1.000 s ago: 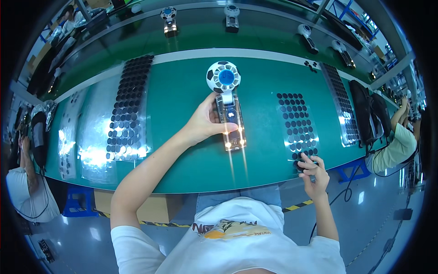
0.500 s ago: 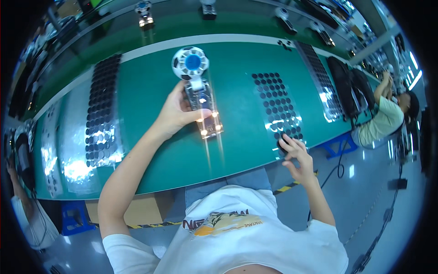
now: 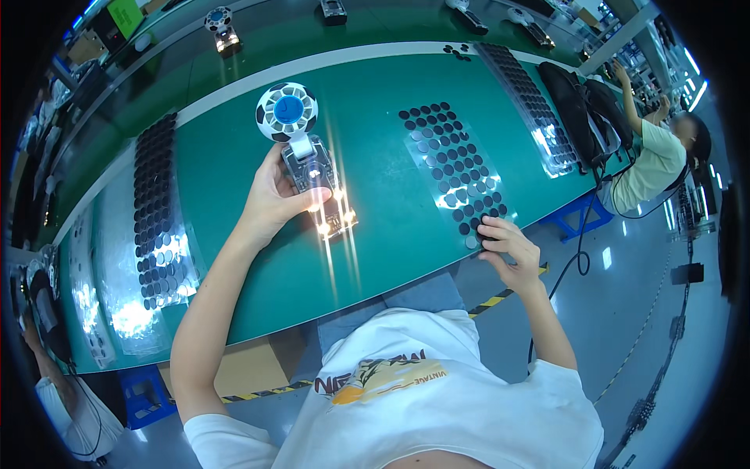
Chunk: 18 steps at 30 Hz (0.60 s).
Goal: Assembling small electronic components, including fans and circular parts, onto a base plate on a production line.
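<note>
My left hand (image 3: 268,205) is closed round a handheld toy-like device (image 3: 314,168), thumb across its clear body. Its round head (image 3: 287,113) has a black-and-white football pattern and a blue centre. Several small lamps glow at the body's near end. Over to the right, my right hand (image 3: 513,252) is at the near end of a clear sheet of black round pads (image 3: 451,156). Its fingers are bent with the thumb below, and a black round pad appears pinched at the fingertips, partly hidden by them.
More pad sheets lie on the green table (image 3: 375,234): one at the left (image 3: 156,195), one at the far right (image 3: 531,109). Similar devices (image 3: 224,35) stand on the green conveyor beyond. A black bag (image 3: 578,109) rests at the right edge, with a co-worker (image 3: 664,156) past it.
The view has shifted a little. My left hand still holds the device, now tilted slightly differently. At the sheet's near end, my right fingers have drawn closer together round a pad.
</note>
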{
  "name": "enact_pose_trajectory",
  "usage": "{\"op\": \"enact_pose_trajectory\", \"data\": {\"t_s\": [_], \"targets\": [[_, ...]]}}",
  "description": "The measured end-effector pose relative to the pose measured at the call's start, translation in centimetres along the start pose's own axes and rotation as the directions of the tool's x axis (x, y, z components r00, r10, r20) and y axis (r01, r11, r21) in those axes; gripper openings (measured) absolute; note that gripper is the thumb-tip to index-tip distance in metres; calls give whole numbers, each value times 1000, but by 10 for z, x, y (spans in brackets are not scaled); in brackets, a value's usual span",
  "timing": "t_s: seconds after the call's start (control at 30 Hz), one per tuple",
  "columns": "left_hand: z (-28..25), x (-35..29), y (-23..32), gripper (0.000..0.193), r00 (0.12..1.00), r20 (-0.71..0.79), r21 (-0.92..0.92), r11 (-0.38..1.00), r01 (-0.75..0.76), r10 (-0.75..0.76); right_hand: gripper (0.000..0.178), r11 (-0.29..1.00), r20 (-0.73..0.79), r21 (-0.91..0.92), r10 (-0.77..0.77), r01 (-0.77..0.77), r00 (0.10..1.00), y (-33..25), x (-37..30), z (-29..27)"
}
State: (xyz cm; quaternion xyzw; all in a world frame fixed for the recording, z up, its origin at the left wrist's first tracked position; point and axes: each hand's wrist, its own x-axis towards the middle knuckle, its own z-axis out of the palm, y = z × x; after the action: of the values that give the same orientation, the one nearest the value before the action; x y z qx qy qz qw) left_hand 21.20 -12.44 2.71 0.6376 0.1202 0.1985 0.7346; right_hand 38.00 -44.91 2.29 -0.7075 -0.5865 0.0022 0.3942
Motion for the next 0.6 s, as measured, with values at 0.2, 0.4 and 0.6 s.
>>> {"op": "enact_pose_trajectory", "data": {"t_s": [0.2,0.4,0.6], "targets": [[1,0,1,74,1000,-1,2,1000,-1,1,16,999,-52,-34,-9,7,999,0,3,2],[3,0,2,74,1000,1,4,1000,-3,3,19,998,-20,-39,53,-53,998,-1,7,-1],[0,3,0,74,1000,6,1,1000,7,-7,19,969,-139,179,194,-168,971,-16,20,-1]]}}
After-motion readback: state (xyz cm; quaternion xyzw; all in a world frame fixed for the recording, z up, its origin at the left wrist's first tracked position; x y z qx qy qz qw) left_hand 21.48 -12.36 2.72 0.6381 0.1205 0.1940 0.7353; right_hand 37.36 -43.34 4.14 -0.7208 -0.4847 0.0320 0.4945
